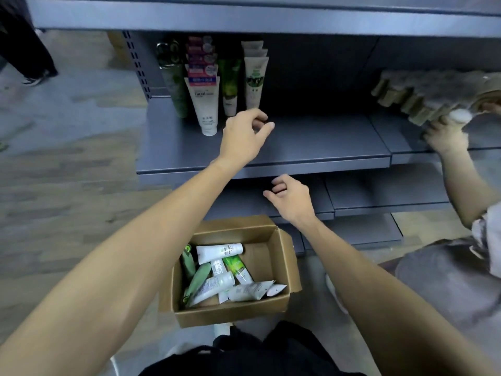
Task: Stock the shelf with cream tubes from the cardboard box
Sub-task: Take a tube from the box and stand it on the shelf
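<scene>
**Tubes lined up on the shelf, more left in the box**

Grey metal shelving point(298, 147) is seen above a wood-patterned floor. Four rows of cream tubes point(206, 104) are stood upright at the shelf's left end. Just in front of them the left hand point(244, 134) is held over the shelf, fingers loosely curled and nothing gripped. Lower down, the right hand point(291, 198) is likewise held empty and relaxed. On the floor below, an open cardboard box point(271, 305) is partly filled with loose tubes point(225, 278). At far right, another person's hand point(444, 134) is placed on blurred brown packs point(423, 96).
</scene>
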Tool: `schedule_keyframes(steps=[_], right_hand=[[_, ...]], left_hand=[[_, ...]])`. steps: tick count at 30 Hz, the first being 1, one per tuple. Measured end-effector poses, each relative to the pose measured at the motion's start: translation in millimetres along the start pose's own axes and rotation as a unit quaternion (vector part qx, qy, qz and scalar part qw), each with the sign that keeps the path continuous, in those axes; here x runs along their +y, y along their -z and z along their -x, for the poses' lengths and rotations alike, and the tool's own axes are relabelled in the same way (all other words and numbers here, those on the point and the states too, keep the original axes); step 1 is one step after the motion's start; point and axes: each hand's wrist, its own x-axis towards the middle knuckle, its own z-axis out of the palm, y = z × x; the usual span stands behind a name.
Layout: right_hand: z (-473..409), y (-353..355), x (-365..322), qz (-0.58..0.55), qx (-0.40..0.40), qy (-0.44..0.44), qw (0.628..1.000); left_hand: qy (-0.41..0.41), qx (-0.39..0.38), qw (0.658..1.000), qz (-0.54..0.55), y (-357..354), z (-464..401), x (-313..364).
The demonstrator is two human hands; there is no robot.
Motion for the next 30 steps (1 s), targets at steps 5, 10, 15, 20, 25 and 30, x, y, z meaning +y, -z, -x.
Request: schedule_keyframes(steps=[5,10,15,20,25,30], right_hand=[[12,4,5,0.003,-0.028,0.009,1.000],[35,1,26,0.008,-0.058,0.005,0.998],[73,-10,60,0.027,-0.109,-0.014,0.994],[104,-21,91,0.035,-0.145,-0.053,0.987],[119,-22,112,0.057,-0.153,-0.108,0.981],[127,-30,118,0.066,-0.156,-0.136,0.976]], left_hand=[[0.015,0.017,1.000,-0.014,7,27,10],[0.046,0.003,0.998,-0.035,-2,70,8],[0.111,-0.027,0.993,-0.037,-28,135,-14],[0.153,-0.048,0.986,-0.048,-44,187,-34],[0.200,-0.082,0.976,-0.012,-57,215,-52],[0.264,-0.109,0.958,-0.007,-68,229,-77]])
